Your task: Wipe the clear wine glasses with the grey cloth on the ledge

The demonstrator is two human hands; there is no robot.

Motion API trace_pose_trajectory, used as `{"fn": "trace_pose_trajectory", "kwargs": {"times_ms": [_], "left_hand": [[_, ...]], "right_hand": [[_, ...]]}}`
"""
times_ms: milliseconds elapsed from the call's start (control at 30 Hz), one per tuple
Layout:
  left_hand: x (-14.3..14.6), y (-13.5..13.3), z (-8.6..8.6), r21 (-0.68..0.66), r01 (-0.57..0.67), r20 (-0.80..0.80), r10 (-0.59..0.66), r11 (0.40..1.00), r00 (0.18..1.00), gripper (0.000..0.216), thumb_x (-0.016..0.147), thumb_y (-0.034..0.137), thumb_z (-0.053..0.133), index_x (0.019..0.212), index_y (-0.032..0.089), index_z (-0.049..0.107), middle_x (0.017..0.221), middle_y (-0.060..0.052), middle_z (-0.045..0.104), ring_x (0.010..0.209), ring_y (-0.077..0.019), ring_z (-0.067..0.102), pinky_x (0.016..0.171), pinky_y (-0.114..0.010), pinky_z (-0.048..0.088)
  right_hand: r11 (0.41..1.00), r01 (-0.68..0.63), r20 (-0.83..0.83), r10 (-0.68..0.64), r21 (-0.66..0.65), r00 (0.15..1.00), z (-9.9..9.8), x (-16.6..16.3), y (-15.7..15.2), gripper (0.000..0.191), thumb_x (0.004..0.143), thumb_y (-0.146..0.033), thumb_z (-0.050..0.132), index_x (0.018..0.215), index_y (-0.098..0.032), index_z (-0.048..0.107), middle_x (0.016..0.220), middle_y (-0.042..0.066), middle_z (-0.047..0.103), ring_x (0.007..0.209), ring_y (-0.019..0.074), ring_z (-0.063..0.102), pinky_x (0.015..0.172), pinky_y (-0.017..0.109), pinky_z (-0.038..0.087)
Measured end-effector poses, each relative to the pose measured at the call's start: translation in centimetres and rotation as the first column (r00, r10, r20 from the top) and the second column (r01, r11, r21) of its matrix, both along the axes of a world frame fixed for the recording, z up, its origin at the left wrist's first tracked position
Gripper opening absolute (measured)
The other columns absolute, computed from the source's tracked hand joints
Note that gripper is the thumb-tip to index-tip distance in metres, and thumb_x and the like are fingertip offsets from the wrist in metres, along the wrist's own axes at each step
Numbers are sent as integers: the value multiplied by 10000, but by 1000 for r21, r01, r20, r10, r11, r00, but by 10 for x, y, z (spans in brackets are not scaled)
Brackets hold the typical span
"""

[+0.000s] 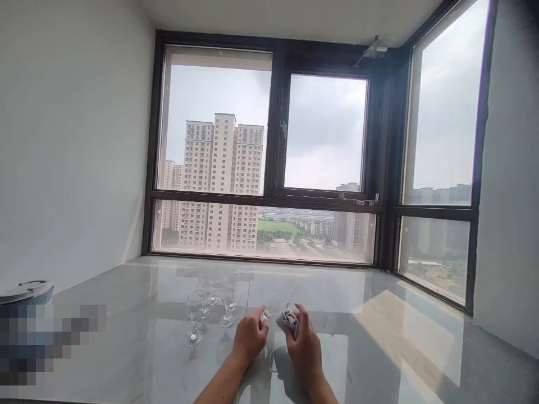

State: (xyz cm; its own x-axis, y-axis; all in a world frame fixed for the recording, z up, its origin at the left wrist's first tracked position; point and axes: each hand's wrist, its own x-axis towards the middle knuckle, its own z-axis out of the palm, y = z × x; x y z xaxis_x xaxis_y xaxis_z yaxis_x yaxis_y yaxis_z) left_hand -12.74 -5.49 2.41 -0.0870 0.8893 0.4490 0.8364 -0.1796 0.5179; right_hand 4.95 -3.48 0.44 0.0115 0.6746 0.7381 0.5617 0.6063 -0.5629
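Holding a glass point(265, 315) is the left hand point(251, 333); the right hand point(305, 343) clasps cloth point(288, 320).

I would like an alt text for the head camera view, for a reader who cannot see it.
The left hand grips what looks like a clear glass, while the right hand holds a grey cloth over a glossy surface. Several stemmed glasses stand to the left, before wide windows overlooking tall buildings.
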Motion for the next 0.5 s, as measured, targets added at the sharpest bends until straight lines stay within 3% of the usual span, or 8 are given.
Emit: {"fn": "trace_pose_trajectory", "kwargs": {"times_ms": [167, 367, 500], "left_hand": [[1, 2, 1, -38, 60, -140, -65, 997, 988, 513, 937, 265, 403, 1419, 165, 545, 1273, -157, 675, 1151, -272, 631, 975, -364, 459], [3, 2, 1, -49, 183, -217, -189, 982, 958, 538, 883, 160, 450, 1405, 222, 564, 1197, -136, 702, 1106, -291, 633, 947, -392, 477], [3, -1, -1, -26, 277, -278, -273, 961, 921, 541, 846, 125, 479, 1354, 262, 608, 1073, -106, 732, 1011, -290, 638, 908, -405, 482]], "right_hand": [[978, -100, 130, 77, 180, 988, -7, -11, 5, 493, 857, -149, 476, 1340, -252, 487, 1131, 77, 694, 983, 233, 701, 775, 334, 575], [971, -41, 129, 11, 235, 992, -12, -9, 11, 398, 945, -200, 402, 1328, -242, 501, 1051, 101, 680, 896, 239, 689, 707, 339, 574], [982, 37, -16, -35, 185, 999, -12, -5, 15, 356, 966, -303, 407, 1303, -226, 494, 1121, 130, 663, 1018, 265, 659, 815, 376, 556]]}}
